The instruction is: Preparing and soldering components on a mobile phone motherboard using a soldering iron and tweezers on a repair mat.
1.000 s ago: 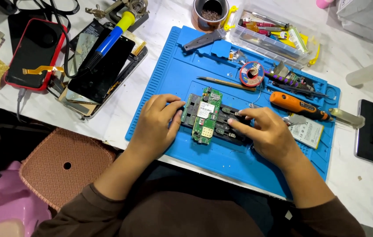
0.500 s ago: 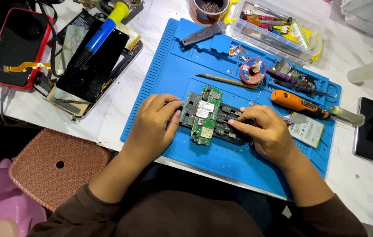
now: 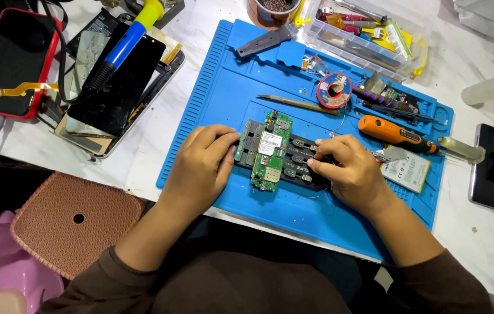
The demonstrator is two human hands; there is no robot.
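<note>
A green circuit board point(image 3: 270, 152) lies clamped across a black holder point(image 3: 294, 159) in the middle of a blue work mat point(image 3: 224, 99). My left hand point(image 3: 203, 166) rests on the holder's left end with its fingertips against the edge. My right hand point(image 3: 346, 168) grips the holder's right end, thumb and fingers pressed on the black sliding parts. Neither hand carries a tool.
An orange-handled screwdriver point(image 3: 398, 132), a solder spool point(image 3: 334, 88), a thin wooden-handled tool point(image 3: 298, 103) and a phone battery point(image 3: 407, 168) lie on the mat. A clear parts box point(image 3: 363, 35) sits at the back. Dismantled phones and a blue-handled soldering iron point(image 3: 122, 46) lie left. A brown stool point(image 3: 72, 221) stands below.
The view has shifted slightly, so the mat sits a little lower and to the right. Both hands stay on the ends of the holder; the right fingers have closed in a bit.
</note>
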